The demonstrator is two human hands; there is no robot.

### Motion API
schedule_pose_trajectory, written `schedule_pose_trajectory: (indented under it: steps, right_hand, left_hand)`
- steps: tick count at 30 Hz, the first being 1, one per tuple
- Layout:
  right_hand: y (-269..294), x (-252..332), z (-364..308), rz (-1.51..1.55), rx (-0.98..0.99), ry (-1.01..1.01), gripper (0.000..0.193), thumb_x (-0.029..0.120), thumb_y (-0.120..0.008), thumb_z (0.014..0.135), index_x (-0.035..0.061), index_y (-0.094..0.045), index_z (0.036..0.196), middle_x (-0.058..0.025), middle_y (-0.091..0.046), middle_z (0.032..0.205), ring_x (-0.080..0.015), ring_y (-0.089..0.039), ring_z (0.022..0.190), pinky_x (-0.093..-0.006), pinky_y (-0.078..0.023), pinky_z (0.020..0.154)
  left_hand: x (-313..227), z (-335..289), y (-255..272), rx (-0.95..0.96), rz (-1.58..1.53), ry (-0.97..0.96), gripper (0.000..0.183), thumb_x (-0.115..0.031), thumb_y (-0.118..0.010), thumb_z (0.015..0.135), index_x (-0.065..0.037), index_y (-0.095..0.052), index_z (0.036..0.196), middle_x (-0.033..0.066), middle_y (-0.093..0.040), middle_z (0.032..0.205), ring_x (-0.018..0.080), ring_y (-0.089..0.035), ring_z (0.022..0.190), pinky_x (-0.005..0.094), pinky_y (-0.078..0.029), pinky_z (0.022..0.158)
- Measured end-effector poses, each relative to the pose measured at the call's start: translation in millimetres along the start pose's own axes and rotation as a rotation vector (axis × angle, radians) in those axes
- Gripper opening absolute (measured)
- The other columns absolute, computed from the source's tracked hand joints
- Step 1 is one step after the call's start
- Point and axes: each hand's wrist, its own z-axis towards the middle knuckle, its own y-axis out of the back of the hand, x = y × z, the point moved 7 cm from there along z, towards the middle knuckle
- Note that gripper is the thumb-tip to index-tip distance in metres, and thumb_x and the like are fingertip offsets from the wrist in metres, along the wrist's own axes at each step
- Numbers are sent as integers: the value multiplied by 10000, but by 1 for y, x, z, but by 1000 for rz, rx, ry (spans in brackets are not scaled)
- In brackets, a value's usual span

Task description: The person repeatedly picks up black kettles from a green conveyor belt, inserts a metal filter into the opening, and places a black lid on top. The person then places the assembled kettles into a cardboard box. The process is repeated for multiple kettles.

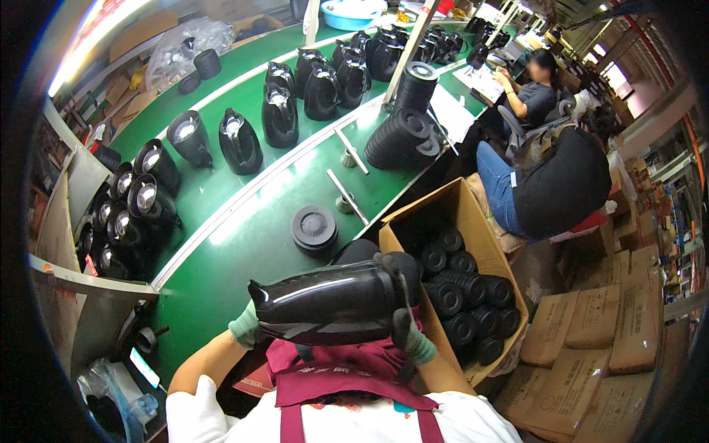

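A glossy black vacuum jug (325, 299) lies sideways across my lap in front of my apron, its spout end to the left and its wide end to the right. My left hand (247, 325), in a pale green glove, holds the spout end; most of its fingers are hidden behind the jug. Around the wide end are the dark-coated fingers of my right hand (408, 328), also gloved. On the green bench just beyond the jug sits a short stack of round black bases (314, 229).
An open carton (517, 325) of round black parts stands at my right. Two metal T-shaped fixtures (342, 198) rise from the bench near tall stacks of black discs (402, 140). Several black jugs (281, 116) stand on the conveyor beyond a white rail. Two people (565, 177) sit farther right.
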Motion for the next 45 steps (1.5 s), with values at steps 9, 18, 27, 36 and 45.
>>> schedule_pose_trajectory:
  steps: [9, 18, 27, 36, 45]
  right_hand:
    - [-12, -2, -19, -161, -134, 130, 553, 342, -442, 1105, 36, -373, 1560, -109, -490, 1505, -206, -463, 1386, -335, -320, 1193]
    - [-42, 20, -7, -24, -82, -82, 478, 233, -450, 1094, -3, -441, 1510, -132, -550, 1474, -213, -542, 1329, -331, -412, 1141]
    - [-56, 62, -22, -563, -81, 425, 526, 301, -430, 1098, 3, -422, 1531, -138, -498, 1515, -243, -485, 1389, -342, -354, 1180]
    - [-55, 61, -33, -628, -57, 677, 619, 330, -626, 1005, 8, -441, 1501, -159, -465, 1538, -238, -476, 1392, -364, -414, 1137]
    - [26, -44, -51, -728, -187, 522, 748, 359, -633, 997, 57, -285, 1585, -138, -379, 1605, -255, -436, 1432, -396, -401, 1172]
  left_hand:
    - [-33, -26, -3, 39, 944, -546, 518, -171, -792, 766, 29, -689, 1233, 104, -746, 1158, 215, -712, 1009, 358, -551, 936]
    - [-39, -19, -26, 12, 865, -409, 472, -205, -729, 845, 8, -693, 1265, 119, -735, 1148, 243, -717, 988, 339, -556, 933]
    - [-34, -15, -5, -29, 1047, -607, 560, -199, -780, 748, 25, -691, 1253, 139, -744, 1131, 249, -728, 987, 334, -546, 938]
    - [-36, -9, -18, 30, 895, -476, 551, -149, -808, 727, 40, -690, 1231, 166, -756, 1147, 220, -722, 1040, 356, -549, 955]
    - [-40, -32, -93, 139, 1010, -448, 857, -100, -831, 780, -9, -426, 1530, 179, -614, 1380, 275, -632, 1223, 404, -479, 1068]
